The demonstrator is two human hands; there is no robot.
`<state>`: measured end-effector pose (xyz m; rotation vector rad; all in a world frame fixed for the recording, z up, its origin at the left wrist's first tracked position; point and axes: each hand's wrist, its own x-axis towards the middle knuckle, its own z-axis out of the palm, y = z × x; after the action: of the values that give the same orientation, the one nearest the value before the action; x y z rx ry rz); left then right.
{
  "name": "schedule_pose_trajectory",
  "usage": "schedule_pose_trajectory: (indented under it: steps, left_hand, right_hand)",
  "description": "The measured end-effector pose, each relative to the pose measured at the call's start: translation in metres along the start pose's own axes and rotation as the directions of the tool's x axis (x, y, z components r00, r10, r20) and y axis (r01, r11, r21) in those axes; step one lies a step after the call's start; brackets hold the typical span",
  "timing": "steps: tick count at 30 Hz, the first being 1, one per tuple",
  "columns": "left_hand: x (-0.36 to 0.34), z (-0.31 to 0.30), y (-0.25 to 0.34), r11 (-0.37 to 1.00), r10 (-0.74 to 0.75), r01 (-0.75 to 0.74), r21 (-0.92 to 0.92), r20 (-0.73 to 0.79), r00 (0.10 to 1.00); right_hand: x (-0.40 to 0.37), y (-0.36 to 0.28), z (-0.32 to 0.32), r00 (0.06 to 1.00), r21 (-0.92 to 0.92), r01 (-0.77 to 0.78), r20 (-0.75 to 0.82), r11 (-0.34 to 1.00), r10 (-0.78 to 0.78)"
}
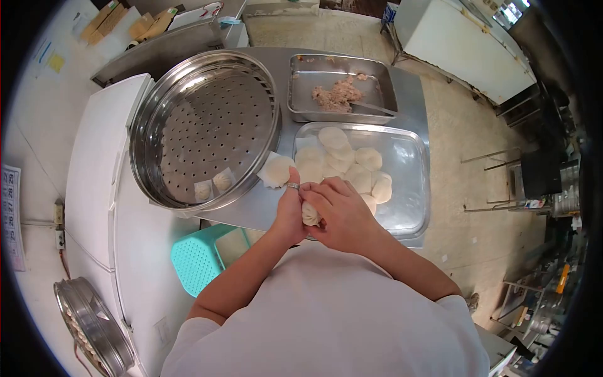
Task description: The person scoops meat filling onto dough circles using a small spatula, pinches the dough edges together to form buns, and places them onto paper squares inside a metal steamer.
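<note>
Between my two hands, close to my chest at the table's front edge, is a pleated dumpling (310,215). My left hand (290,210) cups it from the left, with a ring on one finger. On the other side my right hand (342,210) has its fingers closed on the dumpling's top and edge. Just beyond them, round dough wrappers (339,147) lie overlapping on a shallow metal tray (407,169). A stack of white paper squares with a round top (276,171) sits left of my hands.
A large perforated steamer (213,125) at the left holds two dumplings (212,184) on paper. Behind the tray, a deep metal pan (301,115) contains meat filling (337,94) and a flat utensil (375,108). A turquoise stool (196,261) stands below the table's left side.
</note>
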<state>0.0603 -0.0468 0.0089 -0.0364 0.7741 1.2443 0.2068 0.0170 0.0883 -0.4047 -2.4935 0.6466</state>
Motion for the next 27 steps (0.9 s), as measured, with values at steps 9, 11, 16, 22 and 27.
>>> schedule_pose_trajectory:
  steps: [9, 11, 16, 22, 27]
  left_hand:
    - [0.021, 0.061, -0.038, 0.981, -0.051, 0.022, 0.191, 0.152, 0.987]
    - [0.025, 0.060, -0.048, 0.985, -0.063, 0.024, 0.172, 0.229, 0.971]
    - [0.029, 0.075, -0.066, 0.942, 0.032, -0.063, 0.330, 0.098, 0.995]
    - [0.013, 0.058, -0.047, 0.761, 0.111, -0.193, 0.619, 0.170, 0.979]
    - [0.018, 0.030, -0.033, 0.744, 0.144, -0.235, 0.626, 0.194, 0.970]
  right_hand:
    - [-0.053, 0.063, -0.060, 0.833, 0.807, -0.382, 0.089, 0.451, 0.546]
    - [-0.056, 0.064, -0.067, 0.785, 0.873, -0.428, 0.230, 0.235, 0.575]
    - [-0.056, 0.055, -0.054, 0.700, 0.890, -0.456, 0.363, -0.006, 0.616]
    - [-0.052, 0.063, -0.042, 0.693, 0.935, -0.334, 0.331, -0.121, 0.641]
    - [-0.046, 0.045, -0.027, 0.704, 0.906, -0.354, 0.422, -0.233, 0.572]
